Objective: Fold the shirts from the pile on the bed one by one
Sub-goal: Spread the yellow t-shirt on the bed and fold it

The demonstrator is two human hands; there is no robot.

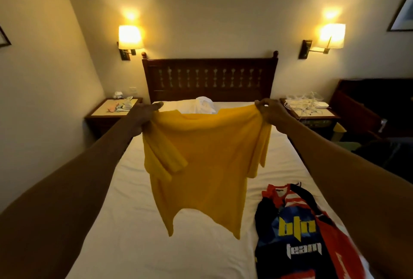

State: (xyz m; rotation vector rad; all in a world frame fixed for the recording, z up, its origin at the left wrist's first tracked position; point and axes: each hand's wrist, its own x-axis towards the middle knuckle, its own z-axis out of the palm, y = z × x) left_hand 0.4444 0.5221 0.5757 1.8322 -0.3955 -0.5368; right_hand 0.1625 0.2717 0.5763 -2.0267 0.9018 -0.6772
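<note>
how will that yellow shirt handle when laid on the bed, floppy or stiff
Likely floppy: the yellow shirt hangs limp from the left hand and right hand, sleeves drooping, hem sagging into points. Probably light, since finger grips at the shoulders carry it. It may crumple on the bed unless spread flat.

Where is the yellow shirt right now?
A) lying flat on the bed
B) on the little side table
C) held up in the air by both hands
C: the left hand and right hand each grip a shoulder of the yellow shirt, which hangs over the bed.
</note>
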